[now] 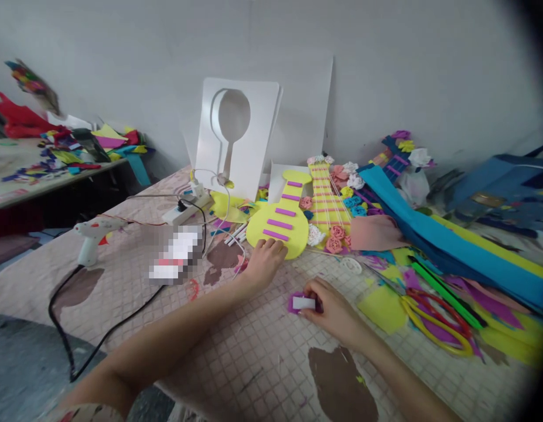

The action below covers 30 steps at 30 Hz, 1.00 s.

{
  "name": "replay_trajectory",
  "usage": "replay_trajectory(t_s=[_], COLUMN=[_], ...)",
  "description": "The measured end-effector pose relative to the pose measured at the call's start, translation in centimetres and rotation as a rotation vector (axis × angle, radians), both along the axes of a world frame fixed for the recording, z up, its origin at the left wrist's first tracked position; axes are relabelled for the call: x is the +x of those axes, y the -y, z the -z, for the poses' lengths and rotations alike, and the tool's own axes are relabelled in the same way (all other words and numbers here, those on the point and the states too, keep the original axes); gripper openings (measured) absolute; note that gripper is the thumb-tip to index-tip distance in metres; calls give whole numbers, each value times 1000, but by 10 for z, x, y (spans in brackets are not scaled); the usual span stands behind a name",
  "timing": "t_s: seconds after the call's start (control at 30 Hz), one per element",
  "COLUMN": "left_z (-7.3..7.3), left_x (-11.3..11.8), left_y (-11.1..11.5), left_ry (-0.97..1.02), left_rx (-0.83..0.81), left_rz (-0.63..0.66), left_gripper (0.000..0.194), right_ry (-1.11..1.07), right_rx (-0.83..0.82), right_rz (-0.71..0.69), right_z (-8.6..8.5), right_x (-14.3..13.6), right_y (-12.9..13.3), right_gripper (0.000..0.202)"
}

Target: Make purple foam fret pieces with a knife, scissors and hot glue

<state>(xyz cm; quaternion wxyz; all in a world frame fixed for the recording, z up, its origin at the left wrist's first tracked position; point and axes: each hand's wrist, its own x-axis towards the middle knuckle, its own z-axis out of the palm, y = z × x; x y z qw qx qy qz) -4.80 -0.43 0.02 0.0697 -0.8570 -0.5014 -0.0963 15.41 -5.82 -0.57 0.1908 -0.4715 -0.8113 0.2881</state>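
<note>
My left hand (266, 262) rests its fingertips on the lower edge of a yellow guitar-shaped cutout (256, 231), just below its lowest purple strip (275, 234); the thumb is hidden. The cutout carries several purple strips and leans tilted on the table. My right hand (326, 305) is closed, pinching a small white block (303, 303) between thumb and fingers, low over the table. A purple piece (293, 302) shows around the block's left end; whether it is stuck to the block I cannot tell.
A glue gun (90, 237), a power strip (187, 210) and cables lie left. A white board (265, 123) with a spoon-shaped cut-out stands behind. Another strung yellow guitar (326, 196) with paper roses (336, 237) is beyond. Scissors (433, 322) and blue sheets (407, 220) lie right.
</note>
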Motion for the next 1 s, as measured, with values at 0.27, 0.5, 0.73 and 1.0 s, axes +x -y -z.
replay_trajectory(t_s=[0.27,0.5,0.73,1.0], left_z=[-11,8,14,13], left_x=[7,14,14,17], left_y=[20,25,22,25], left_ry=[659,1022,1169,1137], left_rx=[-380,-862,-1003,-840], left_rz=[162,257,179,106], left_gripper=[31,27,26,26], right_ry=[-120,-306,-567,-571], right_rx=[7,-191,-388,-408], right_rz=[79,83,91,89], right_z=[-2,0,6,5], right_x=[6,7,16,14], right_y=[-3,-2,-10,-8], right_gripper=[7,20,23,22])
